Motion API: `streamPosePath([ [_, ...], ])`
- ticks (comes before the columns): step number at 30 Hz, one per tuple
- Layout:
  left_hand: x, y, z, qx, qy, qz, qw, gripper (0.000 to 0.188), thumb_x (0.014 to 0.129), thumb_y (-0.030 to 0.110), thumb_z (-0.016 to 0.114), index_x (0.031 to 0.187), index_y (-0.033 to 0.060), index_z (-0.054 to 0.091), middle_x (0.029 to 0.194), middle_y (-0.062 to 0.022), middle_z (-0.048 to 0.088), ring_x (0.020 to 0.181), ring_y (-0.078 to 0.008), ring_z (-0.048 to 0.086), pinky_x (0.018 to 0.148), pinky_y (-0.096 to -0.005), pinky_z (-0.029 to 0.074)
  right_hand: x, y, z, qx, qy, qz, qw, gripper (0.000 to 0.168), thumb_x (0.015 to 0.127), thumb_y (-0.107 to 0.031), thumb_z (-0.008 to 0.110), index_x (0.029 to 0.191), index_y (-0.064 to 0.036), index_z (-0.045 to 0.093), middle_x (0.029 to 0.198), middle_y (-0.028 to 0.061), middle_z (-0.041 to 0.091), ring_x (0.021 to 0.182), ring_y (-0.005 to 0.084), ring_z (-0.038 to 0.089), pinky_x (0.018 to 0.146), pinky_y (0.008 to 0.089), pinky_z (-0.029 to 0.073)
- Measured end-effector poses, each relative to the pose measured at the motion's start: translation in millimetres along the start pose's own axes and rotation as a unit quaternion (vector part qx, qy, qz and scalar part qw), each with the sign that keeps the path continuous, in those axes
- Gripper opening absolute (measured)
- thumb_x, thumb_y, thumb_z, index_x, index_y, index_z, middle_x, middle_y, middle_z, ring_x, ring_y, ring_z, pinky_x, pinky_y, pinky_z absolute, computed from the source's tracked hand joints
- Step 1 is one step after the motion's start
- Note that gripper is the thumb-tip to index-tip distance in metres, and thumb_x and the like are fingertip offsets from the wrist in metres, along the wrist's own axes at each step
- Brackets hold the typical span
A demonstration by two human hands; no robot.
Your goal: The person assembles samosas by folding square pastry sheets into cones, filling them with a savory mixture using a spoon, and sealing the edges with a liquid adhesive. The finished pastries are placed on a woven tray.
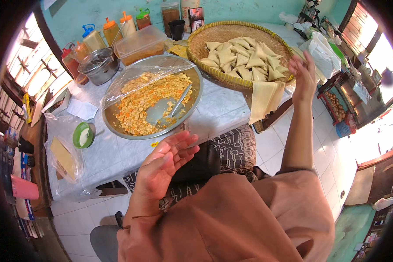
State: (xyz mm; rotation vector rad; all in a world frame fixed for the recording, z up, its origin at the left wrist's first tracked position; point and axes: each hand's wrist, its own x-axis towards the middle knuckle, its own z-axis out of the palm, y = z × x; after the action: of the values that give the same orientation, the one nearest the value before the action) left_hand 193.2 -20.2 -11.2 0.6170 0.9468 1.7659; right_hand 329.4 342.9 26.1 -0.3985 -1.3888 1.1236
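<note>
My left hand (167, 163) is raised in front of the table's near edge, palm up with fingers a little curled, holding nothing. Off to the right, my right hand (304, 77) is lifted beside a round woven bamboo tray (196, 62), and nothing shows in its fingers. Folded triangular pastries (242, 59) are heaped on that tray. Thin wrapper sheets (265, 98) hang over its front rim. A wide metal bowl (200, 82) holds a crumbly yellow and orange filling (134, 108) with a metal spoon (180, 101) in it; clear plastic film (118, 88) covers its back part.
On the table's left lie a green bowl of white paste (84, 136) and wrapper sheets in a plastic bag (64, 157). Squeeze bottles (111, 31), a metal pot (101, 70) and a plastic box (140, 46) line the back. A grey chair (106, 242) stands lower left.
</note>
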Motion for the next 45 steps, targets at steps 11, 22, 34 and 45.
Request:
streamPosePath([
  [11,17.0,-3.5,0.5,-0.008,-0.013,-0.022,1.000,0.064,0.079,0.039,0.058,0.124,-0.0035,0.043,0.118,-0.0222,0.054,0.109,-0.0300,0.053,0.099,-0.0418,0.037,-112.8,93.6,-26.1,0.017,0.051,0.094,0.994,0.035,0.080,-0.002,0.051,0.114,0.003,0.048,0.104,0.0092,0.054,0.095,0.0160,0.052,0.088,0.0266,0.038],
  [22,23.5,-21.1,-0.4,-0.002,-0.033,-0.037,0.999,0.055,0.084,0.033,0.057,0.124,-0.0022,0.044,0.118,-0.0180,0.055,0.110,-0.0259,0.053,0.099,-0.0391,0.037,-123.4,67.0,-24.1,0.108,-0.048,0.394,0.911,0.043,0.077,-0.004,0.053,0.119,0.003,0.044,0.103,0.0147,0.059,0.092,0.0235,0.059,0.079,0.0329,0.048],
  [34,107.9,-71.9,7.3,-0.041,-0.122,-0.219,0.967,0.067,0.090,0.057,0.034,0.125,0.0014,0.045,0.122,-0.0105,0.054,0.112,-0.0215,0.052,0.099,-0.0356,0.036,-150.8,-34.5,14.3,0.378,-0.141,0.384,0.830,0.052,0.080,-0.004,0.055,0.126,0.005,0.033,0.099,0.0282,0.058,0.080,0.0382,0.064,0.069,0.0439,0.057],
  [45,126.7,-1.3,46.7,-0.205,-0.106,-0.026,0.973,0.055,0.089,0.039,0.047,0.121,-0.0059,0.045,0.124,-0.0271,0.048,0.115,-0.0387,0.047,0.099,-0.0485,0.036,-178.9,-58.5,13.6,0.275,-0.303,0.492,0.769,0.053,0.073,-0.002,0.058,0.122,0.008,0.042,0.107,0.0249,0.057,0.090,0.0317,0.062,0.080,0.0405,0.052],
])
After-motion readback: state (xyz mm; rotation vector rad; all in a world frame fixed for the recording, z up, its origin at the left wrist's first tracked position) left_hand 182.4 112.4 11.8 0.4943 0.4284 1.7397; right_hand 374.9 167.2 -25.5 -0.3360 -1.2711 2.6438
